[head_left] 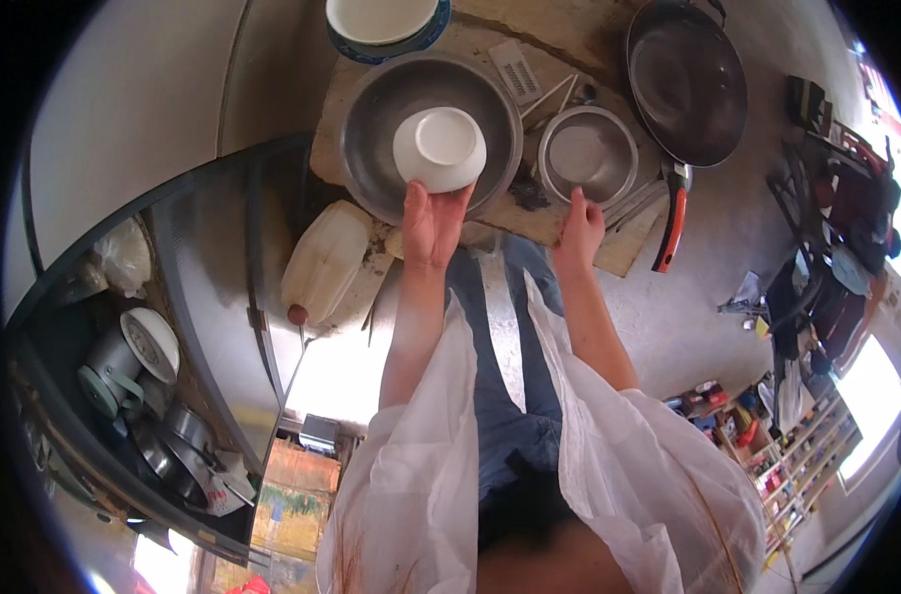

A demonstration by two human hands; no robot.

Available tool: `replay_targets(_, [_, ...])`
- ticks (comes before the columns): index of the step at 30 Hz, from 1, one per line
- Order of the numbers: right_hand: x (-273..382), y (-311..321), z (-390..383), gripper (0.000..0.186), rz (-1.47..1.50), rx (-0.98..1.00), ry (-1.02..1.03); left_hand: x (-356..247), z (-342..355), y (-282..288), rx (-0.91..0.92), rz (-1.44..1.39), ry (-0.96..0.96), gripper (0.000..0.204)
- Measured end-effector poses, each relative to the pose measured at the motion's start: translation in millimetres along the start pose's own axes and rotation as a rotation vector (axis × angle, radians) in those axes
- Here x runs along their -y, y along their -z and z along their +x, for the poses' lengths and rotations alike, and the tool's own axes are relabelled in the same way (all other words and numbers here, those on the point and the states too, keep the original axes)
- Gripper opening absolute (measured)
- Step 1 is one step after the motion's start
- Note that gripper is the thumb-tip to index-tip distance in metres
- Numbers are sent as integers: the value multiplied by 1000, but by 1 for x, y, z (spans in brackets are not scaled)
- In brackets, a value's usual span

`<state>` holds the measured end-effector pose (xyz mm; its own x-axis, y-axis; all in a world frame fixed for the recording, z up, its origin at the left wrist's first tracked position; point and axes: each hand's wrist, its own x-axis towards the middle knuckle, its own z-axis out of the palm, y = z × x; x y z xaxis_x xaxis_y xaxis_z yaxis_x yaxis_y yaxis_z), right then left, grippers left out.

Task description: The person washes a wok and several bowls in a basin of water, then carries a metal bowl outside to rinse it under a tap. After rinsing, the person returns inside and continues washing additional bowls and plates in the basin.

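Note:
A white bowl [443, 148] is tilted bottom-up over a wide steel basin [368, 114]. My left hand [431, 223] grips its near edge, with the thumb and fingers showing at the rim. To the right, a smaller round metal bowl [620, 139] sits on the worn tabletop. My right hand [578, 228] is closed on the near rim of this metal bowl, its fingers pinched together there. Thin sticks [550, 97] and a small printed card [513, 71] lie between the two metal vessels.
A black frying pan [686, 84] with an orange-and-black handle lies at the right. Beyond the basin stands a white bowl on a blue one [383, 20]. A pale plastic jug [324, 259] leans near the table's left. An open cabinet [163, 396] holds pots at the lower left.

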<state>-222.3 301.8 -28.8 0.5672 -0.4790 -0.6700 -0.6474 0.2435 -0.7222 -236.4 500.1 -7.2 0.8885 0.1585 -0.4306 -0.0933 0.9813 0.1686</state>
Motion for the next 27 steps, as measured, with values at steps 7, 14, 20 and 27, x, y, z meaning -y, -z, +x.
replay_targets(7, [-7, 4, 19, 25, 330, -141, -260, -28, 21, -43, 13, 68, -35, 64])
replay_targets(14, [20, 6, 11, 14, 252, 72, -226, -93, 126, -108, 100, 1486, -619, 26])
replay_targets(20, [84, 46, 11, 18, 740, 467, -490, -95, 186, -87, 192, 2524, -1073, 18])
replay_targets(27, [158, 109, 28, 9, 1785, 653, -516, -92, 189, -73, 211, 2709, -911, 19])
